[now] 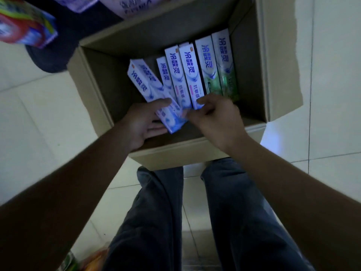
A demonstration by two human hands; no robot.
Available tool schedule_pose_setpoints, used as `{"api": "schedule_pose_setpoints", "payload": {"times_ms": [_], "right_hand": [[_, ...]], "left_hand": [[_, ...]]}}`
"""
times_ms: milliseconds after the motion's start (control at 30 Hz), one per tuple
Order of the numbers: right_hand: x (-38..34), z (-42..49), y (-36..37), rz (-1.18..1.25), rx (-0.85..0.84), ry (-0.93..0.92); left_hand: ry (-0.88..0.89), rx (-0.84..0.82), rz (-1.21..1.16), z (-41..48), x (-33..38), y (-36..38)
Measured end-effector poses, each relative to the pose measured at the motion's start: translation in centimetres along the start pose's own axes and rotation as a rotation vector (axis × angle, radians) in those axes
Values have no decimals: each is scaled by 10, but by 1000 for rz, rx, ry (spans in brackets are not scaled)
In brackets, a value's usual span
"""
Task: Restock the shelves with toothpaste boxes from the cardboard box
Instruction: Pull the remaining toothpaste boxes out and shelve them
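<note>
My left hand (143, 124) grips a tilted toothpaste box (145, 81), my right hand (216, 118) pinches an upright box (190, 71) by its end; light, stiff, crushable card, I judge, so I'd hold the long sides.

"冷酸灵" and "抗敏感" on toothpaste boxes (190, 75)

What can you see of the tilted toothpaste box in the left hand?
The tilted toothpaste box is a slim cardboard carton, white with blue swirls and blue characters along its side, apparently closed and undamaged. Its far end leans leftwards inside the cardboard box, away from the upright row of cartons. The left hand holds its near end, thumb on top, fingers underneath. Fingertips of the right hand sit close to that end; whether they touch it is unclear.
</note>
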State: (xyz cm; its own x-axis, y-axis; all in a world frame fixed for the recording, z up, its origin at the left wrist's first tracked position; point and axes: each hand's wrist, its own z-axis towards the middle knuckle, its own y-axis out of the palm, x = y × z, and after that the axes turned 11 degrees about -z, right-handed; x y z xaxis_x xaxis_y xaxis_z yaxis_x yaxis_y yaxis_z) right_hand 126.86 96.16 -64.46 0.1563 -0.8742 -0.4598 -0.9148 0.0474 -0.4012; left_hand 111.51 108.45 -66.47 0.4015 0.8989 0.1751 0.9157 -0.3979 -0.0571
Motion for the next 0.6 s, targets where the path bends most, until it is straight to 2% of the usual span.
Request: {"api": "schedule_pose_setpoints", "payload": {"times_ms": [67, 100, 167, 267, 367, 433, 500, 600], "right_hand": [[-5, -15, 3, 103, -133, 1], [-6, -21, 4, 99, -143, -30], [-5, -30, 4, 78, -87, -87], [-2, -34, -5, 28, 84, -107], [4, -29, -23, 56, 224, -58], [12, -27, -36, 75, 274, -32], [20, -25, -45, 91, 311, -21], [31, -22, -52, 129, 347, -4]], "left_hand": [[-25, -54, -71, -26, -1, 2], [-42, -81, -103, -38, -2, 6], [-63, -156, -122, -53, -2, 18], [-14, -224, 102, -53, 6, 30], [126, -37, 244, -22, 29, 34], [303, 114, 345, 12, 46, 35], [446, 132, 629, 53, 60, 34], [509, 161, 969, 103, 70, 37]]}}
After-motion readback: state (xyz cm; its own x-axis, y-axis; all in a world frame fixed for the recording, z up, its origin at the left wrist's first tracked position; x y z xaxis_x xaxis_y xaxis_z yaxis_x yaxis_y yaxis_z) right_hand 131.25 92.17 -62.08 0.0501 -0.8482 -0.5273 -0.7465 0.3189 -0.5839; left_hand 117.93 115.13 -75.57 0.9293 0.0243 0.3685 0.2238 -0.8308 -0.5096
